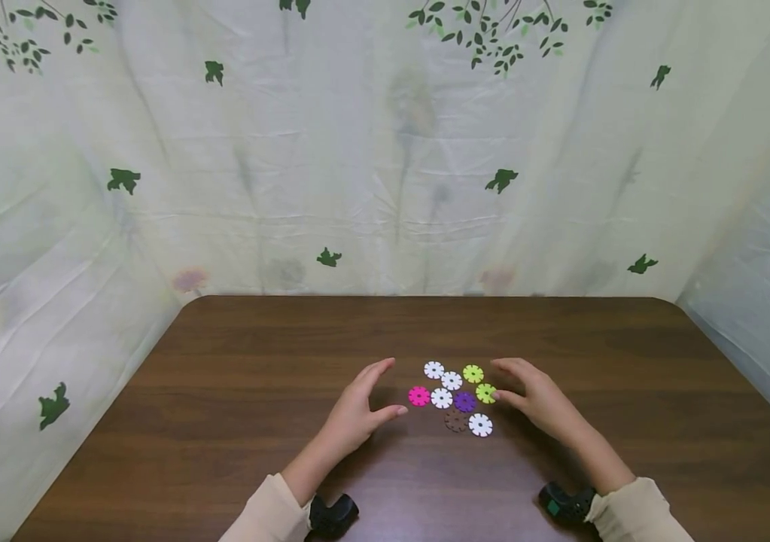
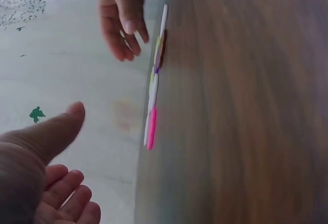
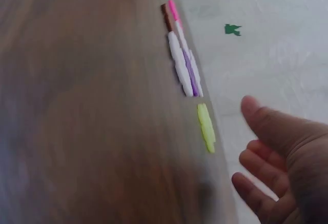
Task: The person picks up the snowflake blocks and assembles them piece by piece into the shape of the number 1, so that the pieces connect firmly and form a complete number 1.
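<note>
Flat notched plastic discs lie in a loose group on the brown table (image 1: 222,421). There is a pink disc (image 1: 418,396), a purple disc (image 1: 464,401), a brown disc (image 1: 455,421) that blends with the wood, several white discs (image 1: 480,425), and two yellow-green discs, one at the back (image 1: 473,374) and one at the right (image 1: 485,393). Left of the group, my left hand (image 1: 356,412) hovers with thumb and fingers apart, nearest the pink disc. My right hand (image 1: 542,397) is held likewise on the other side; its thumb overlaps the right yellow-green disc in the head view, but the right wrist view shows a gap.
A pale curtain (image 1: 371,150) with printed leaves and green bird shapes hangs behind the table and along both sides. Dark wrist-worn devices sit at the left cuff (image 1: 333,516) and the right cuff (image 1: 566,503).
</note>
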`<state>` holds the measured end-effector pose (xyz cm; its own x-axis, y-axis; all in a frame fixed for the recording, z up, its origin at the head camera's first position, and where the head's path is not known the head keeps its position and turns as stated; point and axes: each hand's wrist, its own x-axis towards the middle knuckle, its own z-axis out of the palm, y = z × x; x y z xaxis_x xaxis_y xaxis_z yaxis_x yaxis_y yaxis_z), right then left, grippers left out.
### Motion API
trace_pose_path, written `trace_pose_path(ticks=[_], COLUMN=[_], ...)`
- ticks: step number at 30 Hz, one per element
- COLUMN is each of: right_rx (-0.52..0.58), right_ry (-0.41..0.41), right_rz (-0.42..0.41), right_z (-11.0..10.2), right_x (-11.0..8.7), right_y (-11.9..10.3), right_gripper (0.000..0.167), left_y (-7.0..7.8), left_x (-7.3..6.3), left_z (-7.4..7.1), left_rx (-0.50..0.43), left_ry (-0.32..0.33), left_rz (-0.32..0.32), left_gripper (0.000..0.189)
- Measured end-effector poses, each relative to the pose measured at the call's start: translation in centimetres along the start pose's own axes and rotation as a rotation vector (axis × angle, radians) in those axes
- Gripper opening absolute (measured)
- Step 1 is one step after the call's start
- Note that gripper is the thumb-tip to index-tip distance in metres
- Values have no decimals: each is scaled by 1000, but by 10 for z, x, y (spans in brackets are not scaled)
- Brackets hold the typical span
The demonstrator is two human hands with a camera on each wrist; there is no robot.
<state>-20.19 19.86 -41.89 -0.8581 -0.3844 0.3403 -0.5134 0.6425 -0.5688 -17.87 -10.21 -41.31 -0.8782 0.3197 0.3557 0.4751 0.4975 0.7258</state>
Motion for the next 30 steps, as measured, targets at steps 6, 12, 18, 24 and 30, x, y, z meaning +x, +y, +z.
trace_pose_path(ticks=[6, 12, 18, 24, 30], right_rx=[41, 48, 50, 53, 52], right_ry=[-18, -21, -18, -16, -12], right_rz=[36, 68, 63, 64, 64], right_z=[8, 14, 17, 18, 20], right_x=[-2, -3, -3, -3, -3], right_y=[8, 12, 16, 17, 17], right_gripper=[41, 39, 34, 31, 28], left_y=[-7, -13, -16, -17, -17], left_x=[1, 2, 6, 13, 17], left_z=[10, 17, 24, 31, 37], left_rx=[11, 26, 106, 179, 260], left_ry=[-42, -89, -97, -63, -35], left_rz=[3, -20, 20, 26, 1], left_gripper=[65, 61, 56, 49, 41])
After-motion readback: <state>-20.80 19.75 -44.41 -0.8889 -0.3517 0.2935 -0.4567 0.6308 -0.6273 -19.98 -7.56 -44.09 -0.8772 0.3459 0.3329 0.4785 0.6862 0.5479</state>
